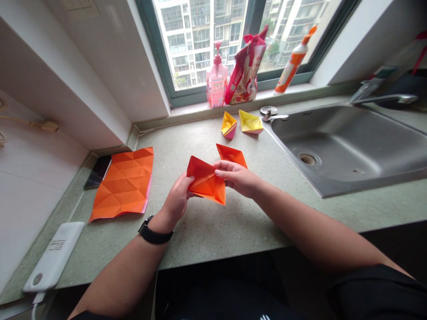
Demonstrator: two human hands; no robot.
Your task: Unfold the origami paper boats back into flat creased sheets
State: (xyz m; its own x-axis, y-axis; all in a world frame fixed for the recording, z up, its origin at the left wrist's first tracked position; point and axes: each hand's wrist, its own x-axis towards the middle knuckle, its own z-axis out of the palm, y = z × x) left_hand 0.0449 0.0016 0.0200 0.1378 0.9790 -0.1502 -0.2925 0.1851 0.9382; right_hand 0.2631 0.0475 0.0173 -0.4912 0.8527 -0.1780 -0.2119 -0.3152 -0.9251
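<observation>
My left hand [176, 200] and my right hand [236, 178] pinch a folded orange origami piece [204, 181] from either side above the countertop. The fingers of my right hand lie across its top edge. A second orange paper point [231, 154] shows just beyond my right hand; I cannot tell whether it belongs to the same piece. To the left lies a creased orange sheet [123, 184] with a pink underside. Two small yellow-and-pink folded paper boats [229, 125] [251, 122] sit farther off, near the window.
A steel sink [336, 151] with a faucet [383, 99] is set into the speckled green countertop [207, 231] at right. A phone [98, 172] and white power bank [53, 257] lie at left. A pink pump bottle [216, 75], pink bag [245, 66] and orange-capped bottle [292, 62] stand on the windowsill.
</observation>
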